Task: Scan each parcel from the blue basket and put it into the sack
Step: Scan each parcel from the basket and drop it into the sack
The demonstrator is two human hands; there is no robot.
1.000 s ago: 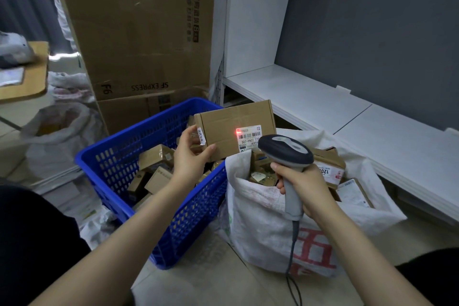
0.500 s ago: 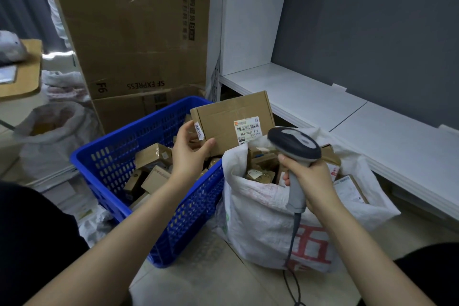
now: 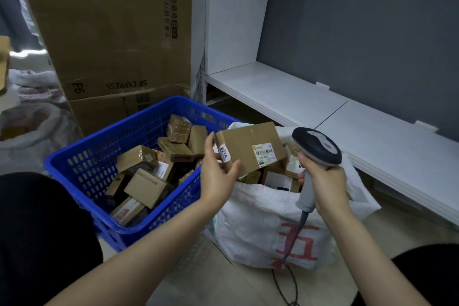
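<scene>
Brown cardboard parcel [image 3: 248, 146] with a white barcode label hangs tilted over the mouth of the white woven sack [image 3: 260, 226]. The left hand [image 3: 216, 176] pinches its end so the label faces up. The right hand [image 3: 323, 181] grips the grey handheld scanner [image 3: 315, 146] by its handle, just beside the parcel. The blue plastic basket [image 3: 82, 176] of small cardboard boxes [image 3: 146, 186] stands just beside the sack, likely to keep transfers short.

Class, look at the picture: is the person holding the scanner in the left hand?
No: the right hand grips the scanner by its handle, while the left hand holds a cardboard parcel.
</scene>
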